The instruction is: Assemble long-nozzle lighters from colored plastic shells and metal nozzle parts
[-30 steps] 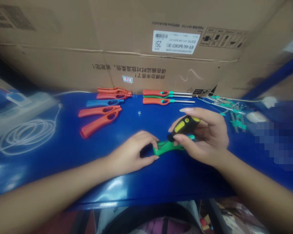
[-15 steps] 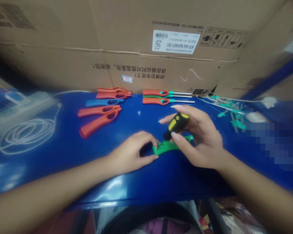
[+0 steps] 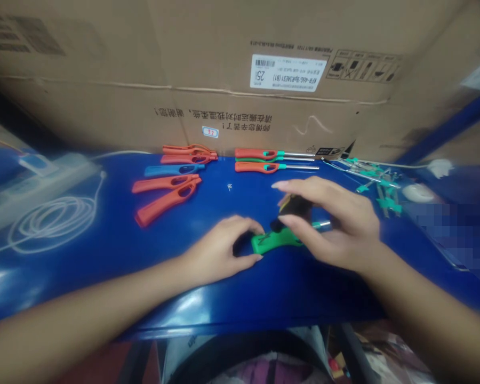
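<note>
A green long-necked lighter (image 3: 274, 241) lies on the blue table, its metal tube pointing right. My left hand (image 3: 226, 242) pinches the handle's left end between thumb and fingers. My right hand (image 3: 336, 224) grips a short black and yellow screwdriver (image 3: 294, 208) over the middle of the green handle. The screwdriver's lower end is down at the lighter; its tip is hidden. Behind my hands lie finished-looking lighters with orange handles (image 3: 252, 166) and metal tubes, one green among them.
Orange handle shells (image 3: 166, 201) and a blue one (image 3: 172, 169) lie at the left. Metal tubes with teal parts (image 3: 388, 202) are heaped at the right. A coiled white cable (image 3: 52, 224) and power strip (image 3: 44, 184) are far left. A cardboard sheet (image 3: 208, 48) stands behind.
My right hand has turned, tilting the screwdriver so its yellow side shows less. The left hand stays on the green lighter. The view has shifted slightly.
</note>
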The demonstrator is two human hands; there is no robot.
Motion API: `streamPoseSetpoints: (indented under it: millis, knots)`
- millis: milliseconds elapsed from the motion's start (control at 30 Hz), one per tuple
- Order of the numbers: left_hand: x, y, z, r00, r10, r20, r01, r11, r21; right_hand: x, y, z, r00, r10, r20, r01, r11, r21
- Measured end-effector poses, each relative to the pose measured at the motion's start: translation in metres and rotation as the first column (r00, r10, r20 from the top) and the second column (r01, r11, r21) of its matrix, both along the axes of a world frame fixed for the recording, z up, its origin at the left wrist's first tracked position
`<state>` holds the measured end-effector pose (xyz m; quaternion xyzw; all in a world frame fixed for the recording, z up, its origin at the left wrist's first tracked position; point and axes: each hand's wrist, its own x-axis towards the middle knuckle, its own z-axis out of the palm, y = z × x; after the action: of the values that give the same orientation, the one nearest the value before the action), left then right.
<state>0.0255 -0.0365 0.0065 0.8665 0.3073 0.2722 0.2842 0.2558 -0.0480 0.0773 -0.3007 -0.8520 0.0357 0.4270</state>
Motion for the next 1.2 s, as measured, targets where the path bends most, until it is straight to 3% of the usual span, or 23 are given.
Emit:
streamPoseSetpoints:
  millis: [67,100,200,300,467,633,667,800,833,967,1000,1133,1200]
  knots:
    - [0.0,0.0,-0.002,1.0,-0.001,0.005,0.001,1.0,0.031,-0.001,0.002,0.008,0.993,-0.064,0.102,0.049,0.989,0.141]
    - [0.0,0.0,-0.002,1.0,-0.009,0.007,0.009,0.999,0.037,-0.001,0.003,0.013,0.985,-0.084,0.151,0.061,0.987,0.151]
    - [0.001,0.0,-0.003,0.999,-0.041,0.002,0.041,0.999,0.025,-0.003,0.004,0.028,0.962,-0.026,0.271,0.029,1.0,-0.007]
    - [0.001,0.0,-0.004,0.998,-0.06,-0.012,0.06,0.998,0.035,-0.007,0.006,0.034,0.957,0.054,0.286,-0.018,0.992,-0.128]
    - [0.0,-0.002,-0.004,0.996,-0.078,-0.031,0.081,0.994,0.075,-0.016,0.011,0.019,0.973,-0.135,0.187,0.101,0.978,0.182]
    - [0.001,-0.003,0.0,0.989,-0.145,-0.035,0.148,0.985,0.088,-0.02,0.009,0.009,0.998,0.055,0.027,-0.053,0.996,-0.079]
    - [0.001,-0.003,0.0,0.987,-0.158,-0.032,0.161,0.983,0.094,-0.02,0.008,0.009,0.999,0.054,-0.001,-0.054,0.997,-0.055]
    - [0.0,-0.002,0.0,0.983,-0.18,-0.033,0.182,0.979,0.096,-0.017,0.008,0.006,0.999,-0.031,0.039,0.02,0.968,0.249]
    - [-0.001,-0.002,0.0,0.983,-0.183,-0.033,0.185,0.978,0.093,-0.017,0.008,0.005,0.998,-0.023,0.055,0.008,0.967,0.254]
    - [-0.002,-0.002,0.001,0.981,-0.19,-0.035,0.192,0.978,0.083,-0.019,0.006,0.005,0.992,0.125,0.014,-0.124,0.992,-0.038]
    - [-0.002,-0.002,0.001,0.981,-0.189,-0.039,0.192,0.978,0.083,-0.02,0.006,0.005,0.991,0.137,-0.002,-0.137,0.989,-0.05]
    - [-0.003,-0.003,-0.001,0.983,-0.171,-0.066,0.177,0.979,0.103,-0.018,0.003,0.006,0.997,-0.033,0.068,0.015,0.968,0.25]
    - [-0.003,-0.002,-0.002,0.984,-0.165,-0.073,0.173,0.978,0.115,-0.016,0.001,0.006,0.993,-0.067,0.102,0.035,0.958,0.285]
